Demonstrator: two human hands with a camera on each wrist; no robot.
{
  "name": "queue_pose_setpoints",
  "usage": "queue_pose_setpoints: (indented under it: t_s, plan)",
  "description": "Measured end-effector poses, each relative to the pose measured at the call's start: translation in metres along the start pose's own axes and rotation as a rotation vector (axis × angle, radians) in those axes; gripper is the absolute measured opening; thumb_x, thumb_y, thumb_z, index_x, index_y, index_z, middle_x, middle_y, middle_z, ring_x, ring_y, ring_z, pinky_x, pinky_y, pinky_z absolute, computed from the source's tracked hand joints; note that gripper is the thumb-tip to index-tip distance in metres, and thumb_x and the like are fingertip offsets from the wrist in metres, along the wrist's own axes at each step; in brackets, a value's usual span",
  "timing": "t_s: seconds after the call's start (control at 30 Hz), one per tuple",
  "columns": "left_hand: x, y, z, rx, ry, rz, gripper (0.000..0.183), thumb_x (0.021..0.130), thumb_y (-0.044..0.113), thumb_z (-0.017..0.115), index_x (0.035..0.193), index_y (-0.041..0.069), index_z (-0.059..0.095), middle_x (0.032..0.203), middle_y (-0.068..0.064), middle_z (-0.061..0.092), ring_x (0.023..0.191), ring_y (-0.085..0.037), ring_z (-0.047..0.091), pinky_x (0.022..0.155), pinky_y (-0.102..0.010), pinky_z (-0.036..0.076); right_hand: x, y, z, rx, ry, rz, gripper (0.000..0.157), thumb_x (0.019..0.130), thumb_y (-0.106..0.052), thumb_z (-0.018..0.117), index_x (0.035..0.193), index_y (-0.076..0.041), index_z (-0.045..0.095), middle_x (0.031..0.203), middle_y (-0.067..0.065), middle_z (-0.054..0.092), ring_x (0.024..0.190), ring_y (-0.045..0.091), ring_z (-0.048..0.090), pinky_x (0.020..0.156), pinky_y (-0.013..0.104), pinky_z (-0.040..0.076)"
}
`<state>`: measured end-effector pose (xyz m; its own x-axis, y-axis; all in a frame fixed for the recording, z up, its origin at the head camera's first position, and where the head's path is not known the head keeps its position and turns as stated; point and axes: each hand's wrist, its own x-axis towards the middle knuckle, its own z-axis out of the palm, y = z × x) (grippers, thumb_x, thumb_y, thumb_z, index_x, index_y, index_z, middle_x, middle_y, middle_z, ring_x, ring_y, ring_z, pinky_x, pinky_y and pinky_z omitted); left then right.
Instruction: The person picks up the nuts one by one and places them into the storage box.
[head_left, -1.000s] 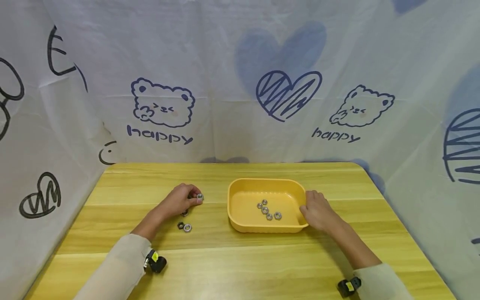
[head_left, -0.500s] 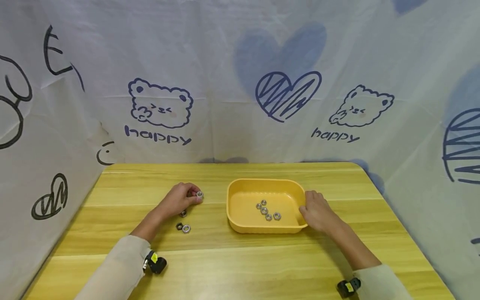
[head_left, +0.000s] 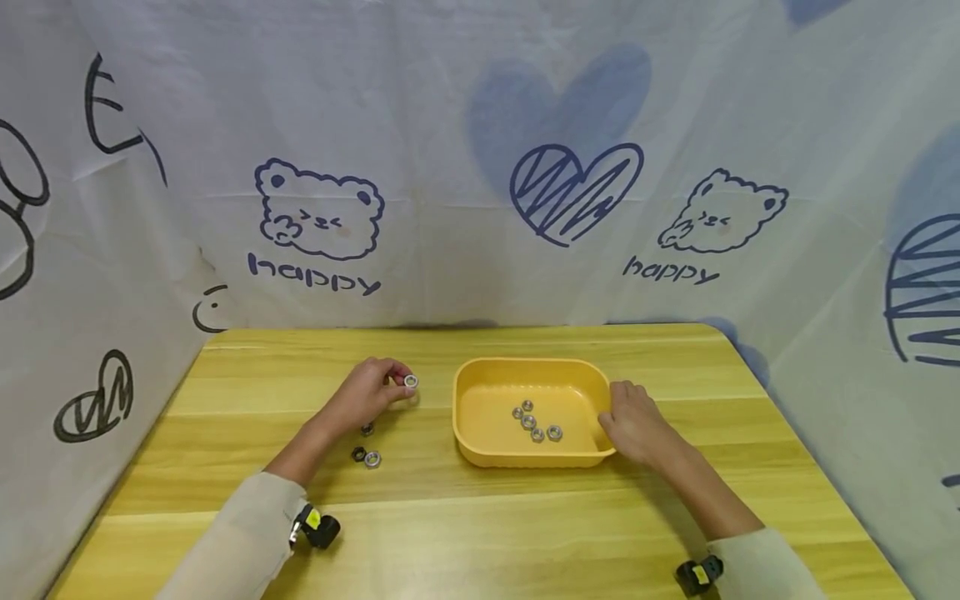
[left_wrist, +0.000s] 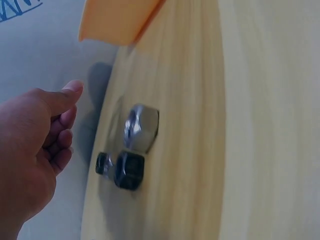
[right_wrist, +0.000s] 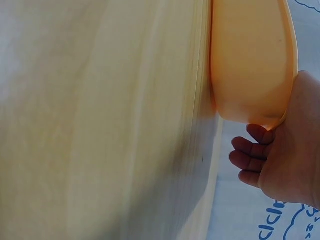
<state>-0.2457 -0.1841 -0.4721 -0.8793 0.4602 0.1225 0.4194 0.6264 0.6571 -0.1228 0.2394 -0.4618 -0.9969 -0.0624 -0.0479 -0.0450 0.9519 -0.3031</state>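
In the head view, my left hand (head_left: 365,393) pinches a silver hex nut (head_left: 411,382) between thumb and fingertips, above the table left of the yellow tray (head_left: 532,459). The left wrist view hides that nut behind the hand. Below the left hand on the table lie a silver nut (left_wrist: 144,129), a dark nut (left_wrist: 129,171) beside it and another dark-looking nut (left_wrist: 103,163) farther off. My right hand (head_left: 637,422) grips the tray's right end, thumb over the rim and fingers outside. Several silver nuts (head_left: 528,422) lie on the tray floor.
The wooden table (head_left: 480,533) extends in front of the tray and to both sides. A white cloth (head_left: 450,250) with blue drawings hangs behind the table's far edge and along the sides. Small cameras (head_left: 322,531) are strapped to both wrists.
My left hand has lifted the pinched nut slightly and shifted it to the right, toward the tray. The right hand, the tray and the nuts inside it stay put.
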Motion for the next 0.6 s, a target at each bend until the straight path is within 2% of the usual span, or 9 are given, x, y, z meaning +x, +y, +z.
queue_pose_setpoints:
  t_s: [0.2, 0.6]
  plan:
    - [0.001, 0.015, 0.0, 0.019, 0.016, 0.051, 0.022, 0.093, 0.021, 0.078, 0.107, 0.004, 0.074, 0.092, -0.002, 0.069, 0.087, -0.019, 0.053, 0.077, -0.031, 0.041, 0.0, 0.0, -0.001, -0.011, 0.002, -0.005, 0.042, 0.103, -0.018, 0.043, 0.129, 0.014, 0.045, 0.116, 0.025, 0.053, 0.106, 0.037, 0.048, 0.092, 0.053, 0.043]
    - [0.008, 0.036, 0.004, 0.041, 0.026, 0.067, 0.023, 0.092, 0.022, 0.079, 0.107, 0.004, 0.075, 0.093, -0.003, 0.071, 0.093, -0.023, 0.057, 0.083, -0.034, 0.045, -0.001, -0.001, -0.003, -0.044, 0.025, -0.019, 0.04, 0.102, -0.018, 0.044, 0.125, 0.015, 0.048, 0.111, 0.024, 0.054, 0.105, 0.039, 0.049, 0.09, 0.054, 0.042]
